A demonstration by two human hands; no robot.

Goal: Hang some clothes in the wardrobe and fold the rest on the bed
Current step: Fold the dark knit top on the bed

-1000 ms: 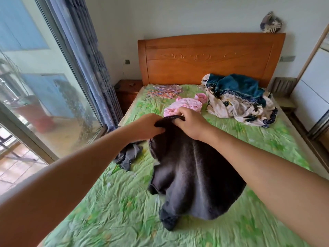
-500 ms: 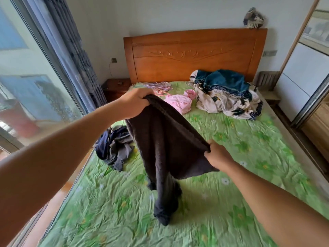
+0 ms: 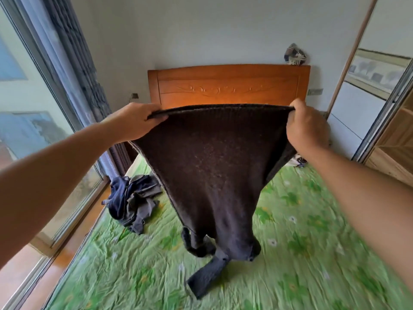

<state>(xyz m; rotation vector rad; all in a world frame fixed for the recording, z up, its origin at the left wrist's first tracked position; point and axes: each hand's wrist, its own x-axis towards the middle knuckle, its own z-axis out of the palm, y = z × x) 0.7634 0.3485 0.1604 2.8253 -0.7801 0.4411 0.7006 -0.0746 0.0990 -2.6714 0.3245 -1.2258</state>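
Over the bed [image 3: 312, 220], my left hand [image 3: 136, 120] and right hand [image 3: 306, 128] had pulled the sweater [image 3: 214, 164] wide, both gripping its edge, ready for folding, I think.

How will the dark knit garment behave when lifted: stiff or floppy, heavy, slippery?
Probably floppy: the dark knit garment hangs limp from the left hand and right hand, its lower end lying on the green sheet. Likely heavyish for cloth: the thick knit hangs straight. Coarse knit, so unlikely to slip.

Wall [image 3: 201, 30]: pale, rising behind the wooden headboard [image 3: 228, 86].
Window [image 3: 26, 104]: letting daylight in along the left.
Curtain [image 3: 73, 52]: hanging beside it.
Wardrobe [image 3: 353, 108]: standing on the right.
Floor [image 3: 67, 253]: shining brown under the window.
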